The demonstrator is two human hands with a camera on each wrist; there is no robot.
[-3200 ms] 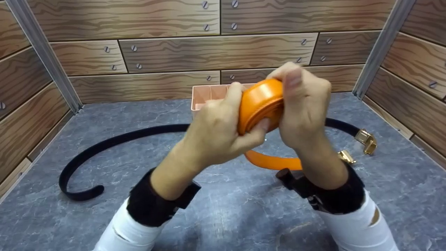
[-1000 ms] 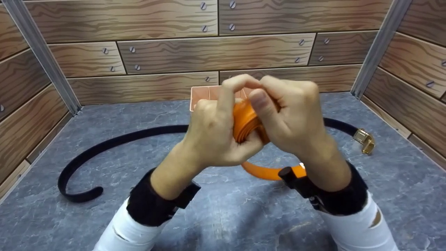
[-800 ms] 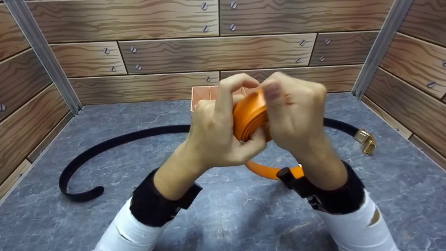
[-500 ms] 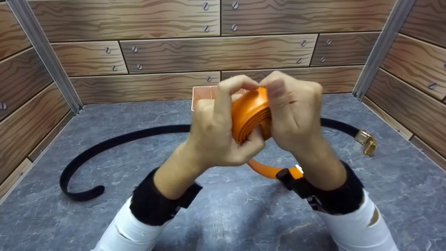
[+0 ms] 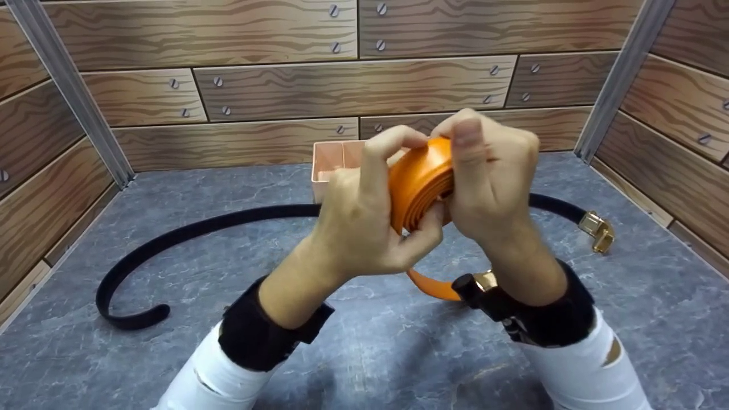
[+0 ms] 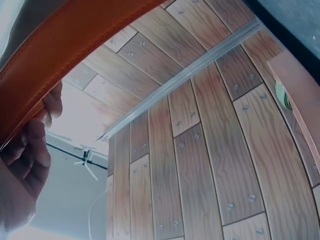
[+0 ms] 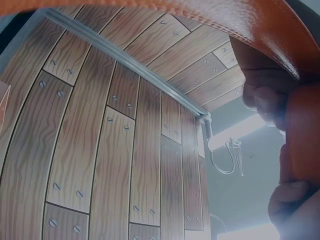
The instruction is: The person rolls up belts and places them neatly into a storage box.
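Both hands hold an orange belt [image 5: 418, 182] above the table, wound into a thick coil of several layers. My left hand [image 5: 361, 210] grips the coil from the left, its thumb against the coil's open side. From the right, my right hand [image 5: 492, 171] grips the coil's upper right part, the thumb raised along it. The belt's loose end hangs below in a curve, and a gold buckle [image 5: 486, 280] shows beside the right wrist strap. In the left wrist view a stitched orange belt strip [image 6: 45, 65] crosses the upper left; the right wrist view shows the belt [image 7: 240, 20] along the top.
A black belt [image 5: 171, 239] lies in a wide curve on the grey marbled table [image 5: 364, 353], its gold buckle [image 5: 596, 230] at the right. Behind the hands stands a pink divided box [image 5: 330, 159], partly hidden. Wood-patterned walls [image 5: 285, 85] enclose the back and sides.
The coil and both hands have shifted slightly right over the last second. The right hand has turned along the coil, and the hanging end with its buckle has swung a little.
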